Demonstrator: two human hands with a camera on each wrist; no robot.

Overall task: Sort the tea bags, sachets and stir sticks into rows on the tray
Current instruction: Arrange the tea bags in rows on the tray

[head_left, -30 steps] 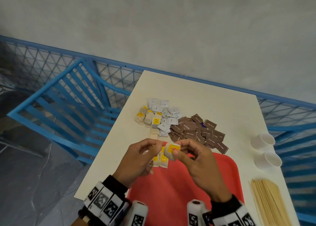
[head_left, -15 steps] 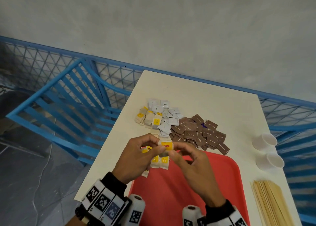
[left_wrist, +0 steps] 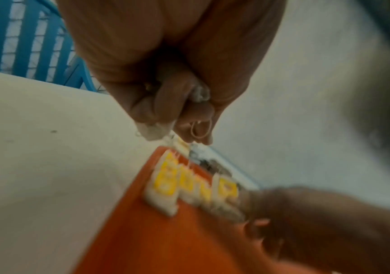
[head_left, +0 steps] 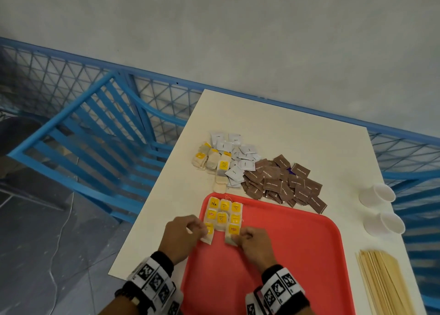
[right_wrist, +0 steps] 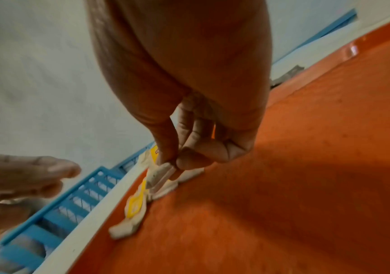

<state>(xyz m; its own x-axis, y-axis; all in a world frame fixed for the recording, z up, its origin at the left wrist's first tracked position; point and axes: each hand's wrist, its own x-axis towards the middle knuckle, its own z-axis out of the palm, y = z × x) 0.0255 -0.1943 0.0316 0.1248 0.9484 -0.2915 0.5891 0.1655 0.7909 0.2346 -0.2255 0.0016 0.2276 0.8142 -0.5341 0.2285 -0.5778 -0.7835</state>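
Two hands pinch yellow-labelled paper tea bags at the near end of the rows on the red plastic tray (head_left: 285, 255): left hand (head_left: 183, 237), right hand (head_left: 253, 245).

The head camera is looking steeply down from above and behind both hands, taking in the whole table (head_left: 281, 129), the tray (head_left: 297, 255) and the wall beyond the fingers. The left wrist camera is sitting close behind the left hand (left_wrist: 165, 74), facing along its fingers toward the tray's far corner — the picture is blurring with nearness. The right wrist camera is hanging just above the right hand (right_wrist: 189, 92), facing along its fingers across the tray floor. All three views are sharing the tea bags (head_left: 223, 216) lying just past the fingertips; each wrist view is also catching the opposite hand at its edge.
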